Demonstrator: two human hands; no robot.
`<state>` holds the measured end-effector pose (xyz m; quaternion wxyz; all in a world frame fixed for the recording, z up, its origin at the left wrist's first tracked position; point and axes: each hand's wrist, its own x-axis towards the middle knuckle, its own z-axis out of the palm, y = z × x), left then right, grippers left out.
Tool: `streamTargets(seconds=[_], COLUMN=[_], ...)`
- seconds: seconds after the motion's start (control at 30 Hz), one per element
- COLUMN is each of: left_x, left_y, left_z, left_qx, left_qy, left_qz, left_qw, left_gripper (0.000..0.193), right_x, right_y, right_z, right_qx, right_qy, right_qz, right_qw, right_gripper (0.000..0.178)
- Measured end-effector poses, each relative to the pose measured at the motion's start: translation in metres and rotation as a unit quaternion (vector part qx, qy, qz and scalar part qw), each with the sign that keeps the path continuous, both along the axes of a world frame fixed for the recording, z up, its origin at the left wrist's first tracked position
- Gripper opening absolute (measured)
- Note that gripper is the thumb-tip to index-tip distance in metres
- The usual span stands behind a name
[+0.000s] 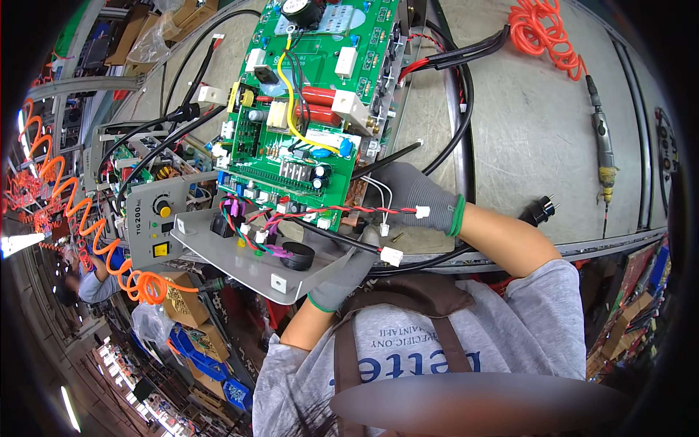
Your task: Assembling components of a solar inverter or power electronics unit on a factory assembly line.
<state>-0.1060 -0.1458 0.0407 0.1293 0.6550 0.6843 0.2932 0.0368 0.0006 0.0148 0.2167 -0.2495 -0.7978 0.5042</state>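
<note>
A green circuit board (291, 156) on a metal chassis stands before me, crowded with capacitors, red resistors and wires. Its grey front panel (240, 255) leans outward at the near end, with a round black part (297, 256) and purple-sleeved wires on its inner face. Close against the panel's right edge is my left hand (348, 273), in a grey glove, its fingertips lost behind panel and cables. My right hand (426, 198), gloved with a green cuff, reaches in at the board's near right corner; its fingers are hidden beneath it. White plug connectors (391, 256) dangle between both hands.
A second opened unit (151, 218) with a knobbed front panel sits to the left. An electric screwdriver (603, 149) lies at right under a coiled orange hose (537, 29). Black cables and a mains plug (540, 210) lie on the metal bench. Blue bins (207, 364) stand lower left.
</note>
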Motion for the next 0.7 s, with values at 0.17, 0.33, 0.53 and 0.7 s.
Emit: streamTargets(seconds=[0.17,0.33,0.53,0.7], left_x=[0.004,0.001,-0.005,-0.013], left_y=[0.013,0.009,0.014,0.013], left_z=[0.016,0.011,0.032,0.046], left_qx=[-0.001,-0.022,-0.1,-0.179], left_qy=[-0.123,-0.175,-0.164,-0.298], left_qz=[0.013,0.036,0.003,0.053], left_qw=[0.992,0.984,0.981,0.936], left_gripper=[0.026,0.033,0.034,0.025], right_x=[0.0,0.005,0.0,-0.004], right_y=[-0.003,0.009,0.013,0.016], right_z=[0.009,-0.007,-0.007,0.003], right_qx=[-0.054,-0.227,-0.249,-0.342], right_qy=[-0.093,-0.048,-0.11,-0.149], right_qz=[0.033,0.118,0.107,0.092], right_qw=[0.994,0.966,0.956,0.923], right_gripper=[0.049,0.041,0.035,0.037])
